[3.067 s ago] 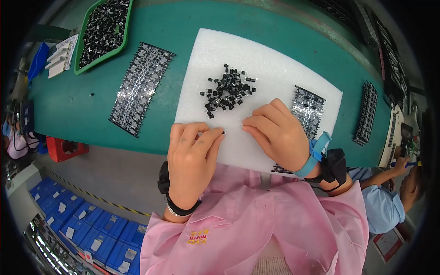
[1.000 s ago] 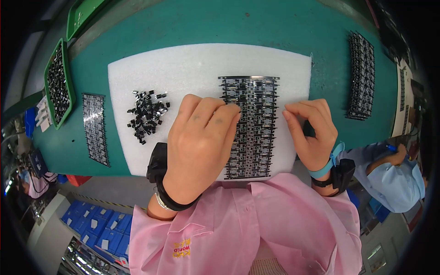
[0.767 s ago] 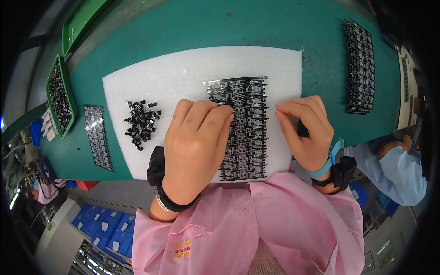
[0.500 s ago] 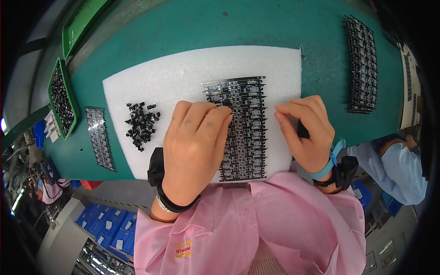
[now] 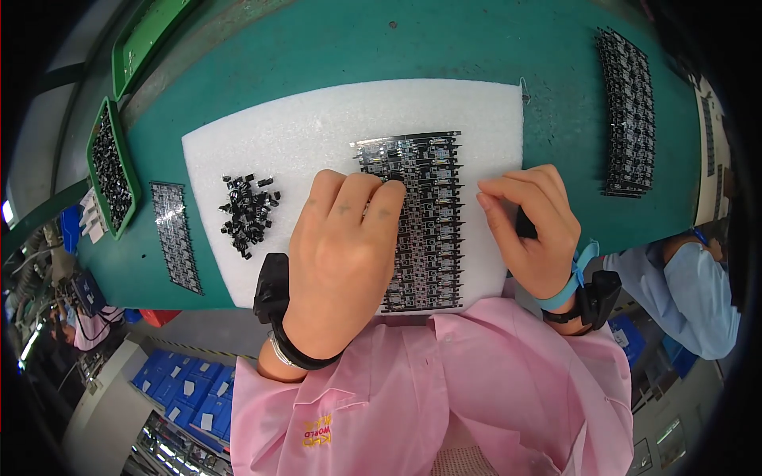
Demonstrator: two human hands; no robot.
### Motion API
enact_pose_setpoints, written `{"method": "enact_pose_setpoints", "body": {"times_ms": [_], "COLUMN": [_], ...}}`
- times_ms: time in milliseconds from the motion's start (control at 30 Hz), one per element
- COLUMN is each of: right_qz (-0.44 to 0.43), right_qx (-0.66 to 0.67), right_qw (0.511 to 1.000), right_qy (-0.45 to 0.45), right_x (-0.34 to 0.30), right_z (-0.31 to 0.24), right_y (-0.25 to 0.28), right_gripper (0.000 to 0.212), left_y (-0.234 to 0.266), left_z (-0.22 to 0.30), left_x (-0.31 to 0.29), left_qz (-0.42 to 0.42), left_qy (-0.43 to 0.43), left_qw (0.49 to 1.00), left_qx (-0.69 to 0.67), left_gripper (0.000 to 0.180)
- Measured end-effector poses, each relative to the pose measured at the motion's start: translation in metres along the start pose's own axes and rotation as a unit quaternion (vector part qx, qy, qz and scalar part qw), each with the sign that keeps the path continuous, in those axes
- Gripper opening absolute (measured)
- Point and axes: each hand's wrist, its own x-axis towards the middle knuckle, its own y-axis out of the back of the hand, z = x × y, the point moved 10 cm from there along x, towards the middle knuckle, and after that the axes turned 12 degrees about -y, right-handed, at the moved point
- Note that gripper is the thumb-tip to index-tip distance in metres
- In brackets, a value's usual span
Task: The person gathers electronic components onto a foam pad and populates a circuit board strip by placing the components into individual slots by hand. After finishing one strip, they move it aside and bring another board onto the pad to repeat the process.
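The left hand (image 5: 341,234) has been shifted from near the pile of small black parts (image 5: 248,216) to over the left side of the circuit board (image 5: 430,226); its thumb, seen half a second ago, is now hidden. The right hand (image 5: 530,228), earlier laid across the board, is held beyond its right edge. Second green tray (image 5: 147,41) brought into view, upper left.

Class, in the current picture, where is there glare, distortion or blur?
Head view: glare pales the far half of the left board panel; head view: the far edge of the white mat bows outward, and the picture's corners fall to black; head view: left hand and right hand show no obvious motion blur.
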Motion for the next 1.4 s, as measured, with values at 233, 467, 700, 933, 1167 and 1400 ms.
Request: {"method": "enact_pose_setpoints", "body": {"times_ms": [233, 467, 700, 933, 1167, 1400], "right_qz": [0.004, -0.005, -0.057, -0.160, -0.169, -0.209], "right_qx": [0.008, 0.013, 0.002, -0.085, -0.178, -0.140], "right_qw": [1.000, 1.000, 0.996, 0.966, 0.940, 0.942], "right_qy": [-0.003, 0.006, 0.071, 0.187, 0.236, 0.220], "right_x": [-0.001, -0.001, 0.013, 0.031, 0.040, 0.041], "right_z": [0.002, 0.001, -0.041, -0.109, -0.123, -0.115], "right_y": [0.003, -0.001, -0.007, -0.081, -0.144, -0.146], "right_gripper": [0.024, 0.025, 0.025, 0.027, 0.028, 0.023], "left_y": [-0.002, 0.011, 0.052, 0.070, 0.062, 0.051], "left_z": [0.003, 0.002, -0.037, -0.074, -0.072, -0.071], "left_x": [0.002, -0.004, -0.074, -0.117, -0.083, -0.083], "left_qz": [-0.015, 0.028, 0.096, 0.148, 0.169, 0.151], "left_qy": [-0.005, 0.008, 0.161, 0.231, 0.162, 0.145], "left_qw": [1.000, 0.999, 0.982, 0.959, 0.970, 0.975], "left_qx": [0.017, 0.023, 0.033, 0.069, 0.063, 0.078], "left_gripper": [0.028, 0.026, 0.019, 0.017, 0.015, 0.018]}}
